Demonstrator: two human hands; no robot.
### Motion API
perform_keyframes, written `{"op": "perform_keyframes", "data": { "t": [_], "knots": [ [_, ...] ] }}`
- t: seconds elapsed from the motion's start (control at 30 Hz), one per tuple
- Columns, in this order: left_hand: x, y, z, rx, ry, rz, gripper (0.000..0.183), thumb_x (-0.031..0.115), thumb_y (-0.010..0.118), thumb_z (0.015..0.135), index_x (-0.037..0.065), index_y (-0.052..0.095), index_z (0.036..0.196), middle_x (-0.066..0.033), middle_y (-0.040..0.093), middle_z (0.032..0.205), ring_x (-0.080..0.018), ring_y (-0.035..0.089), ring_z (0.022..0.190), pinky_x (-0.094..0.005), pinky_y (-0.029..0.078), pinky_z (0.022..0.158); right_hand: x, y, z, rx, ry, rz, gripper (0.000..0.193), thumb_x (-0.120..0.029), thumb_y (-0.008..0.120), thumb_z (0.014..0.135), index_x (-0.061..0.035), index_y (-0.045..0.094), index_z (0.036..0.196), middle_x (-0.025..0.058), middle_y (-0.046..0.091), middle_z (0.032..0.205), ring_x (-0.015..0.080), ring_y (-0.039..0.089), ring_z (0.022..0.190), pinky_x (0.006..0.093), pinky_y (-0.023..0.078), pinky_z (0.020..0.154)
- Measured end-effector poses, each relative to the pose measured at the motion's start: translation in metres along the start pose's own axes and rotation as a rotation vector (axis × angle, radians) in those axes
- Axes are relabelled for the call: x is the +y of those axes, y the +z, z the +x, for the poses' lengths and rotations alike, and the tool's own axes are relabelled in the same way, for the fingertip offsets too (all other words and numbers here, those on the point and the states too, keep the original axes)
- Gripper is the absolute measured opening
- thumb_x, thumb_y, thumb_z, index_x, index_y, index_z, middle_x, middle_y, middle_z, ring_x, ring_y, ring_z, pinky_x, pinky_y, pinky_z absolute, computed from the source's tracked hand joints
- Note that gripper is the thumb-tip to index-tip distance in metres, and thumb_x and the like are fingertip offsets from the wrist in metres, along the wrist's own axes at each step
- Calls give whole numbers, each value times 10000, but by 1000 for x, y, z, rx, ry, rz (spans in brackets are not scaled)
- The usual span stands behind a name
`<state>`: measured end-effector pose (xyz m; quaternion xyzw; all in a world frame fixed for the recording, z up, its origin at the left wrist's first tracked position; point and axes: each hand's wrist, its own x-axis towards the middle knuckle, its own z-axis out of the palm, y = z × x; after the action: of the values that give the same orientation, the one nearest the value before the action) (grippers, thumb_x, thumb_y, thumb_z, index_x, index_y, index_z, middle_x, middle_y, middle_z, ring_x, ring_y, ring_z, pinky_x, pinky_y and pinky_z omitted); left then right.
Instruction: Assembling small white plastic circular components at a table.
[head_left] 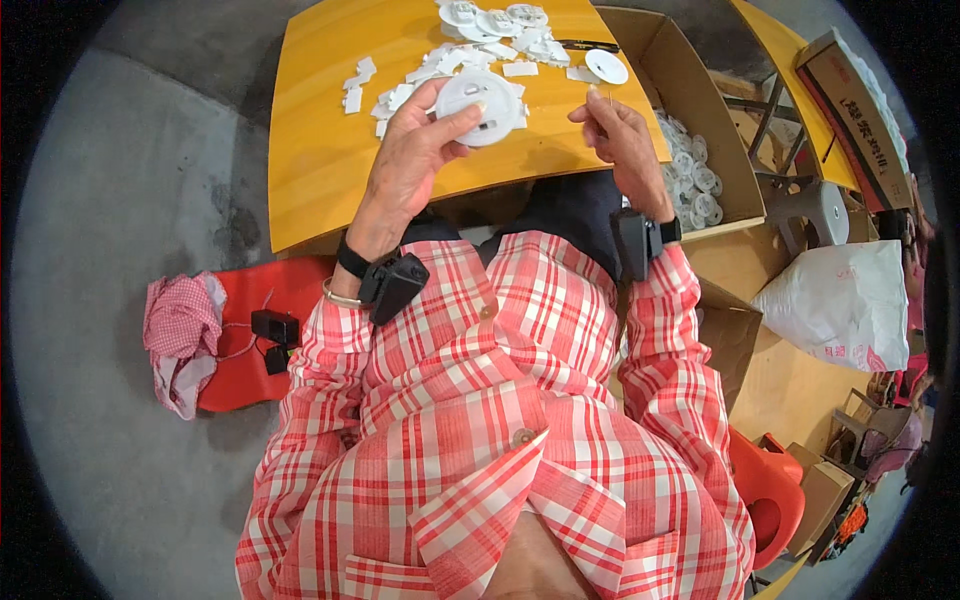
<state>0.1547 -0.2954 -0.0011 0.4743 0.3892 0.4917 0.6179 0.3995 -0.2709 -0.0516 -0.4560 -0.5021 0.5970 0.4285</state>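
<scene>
My left hand (408, 145) grips a round white plastic disc (468, 98) with slots in it, its thumb laid across the face. The disc is held above the near part of a yellow table (330, 180). To its right, apart from the disc, my right hand (626, 142) has its thumb and fingers drawn together; anything between the fingertips is too small to make out. Just beyond that hand lies another white disc (606, 67) beside a thin black tool (588, 45). Small white rectangular pieces (440, 66) are scattered behind the held disc, with round white parts (495, 22) piled farther back.
Right of the table stands an open cardboard box (738, 180) with many clear-white round parts (692, 178) inside. A white sack (840, 300) sits farther right. On my left is a red stool (250, 355) with a checked cloth (182, 325) and black devices (275, 328).
</scene>
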Motion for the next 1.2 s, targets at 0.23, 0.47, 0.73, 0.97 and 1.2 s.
{"op": "perform_keyframes", "data": {
  "t": [0.23, 0.47, 0.73, 0.97, 1.2],
  "knots": [
    [5, 10, -21, -62, 60, 160, 365, 180, 638, 850, 36, 541, 1171, -39, 632, 981, -84, 602, 835, -200, 480, 640, -23, 57, -31, -132, -247, 45, 332, -296, 502, 941, -48, 572, 1152, -30, 549, 720, 27, 444, 607, 157, 343, 539],
    [14, -5, -37, -46, 83, 249, 364, 174, 628, 860, 34, 543, 1185, -66, 644, 912, -88, 615, 738, -195, 514, 600, -28, 94, -38, -89, -347, -74, 318, -198, 578, 907, -17, 546, 1166, 21, 582, 657, 54, 527, 563, 195, 409, 554],
    [20, -18, -51, 4, 46, 246, 333, 232, 594, 893, 60, 542, 1174, -54, 652, 817, -78, 598, 580, -183, 482, 510, -26, 123, -50, -174, -301, 132, 331, -170, 548, 921, -23, 441, 1198, 54, 619, 750, 67, 571, 624, 198, 428, 552],
    [17, -23, -69, -111, 26, 296, 319, 251, 529, 921, 21, 498, 1139, -85, 632, 741, -81, 568, 469, -174, 440, 396, -13, 131, -57, -120, -298, -6, 313, -172, 544, 928, -29, 453, 1191, 22, 613, 741, 43, 532, 598, 171, 404, 541],
    [19, -20, -77, -34, 46, 330, 317, 272, 540, 908, 17, 528, 1095, -87, 625, 717, -90, 569, 460, -186, 432, 366, -12, 139, -66, -41, -421, -148, 310, -135, 613, 874, -7, 494, 1130, 35, 595, 607, 55, 522, 528, 207, 395, 475]
  ]
}}
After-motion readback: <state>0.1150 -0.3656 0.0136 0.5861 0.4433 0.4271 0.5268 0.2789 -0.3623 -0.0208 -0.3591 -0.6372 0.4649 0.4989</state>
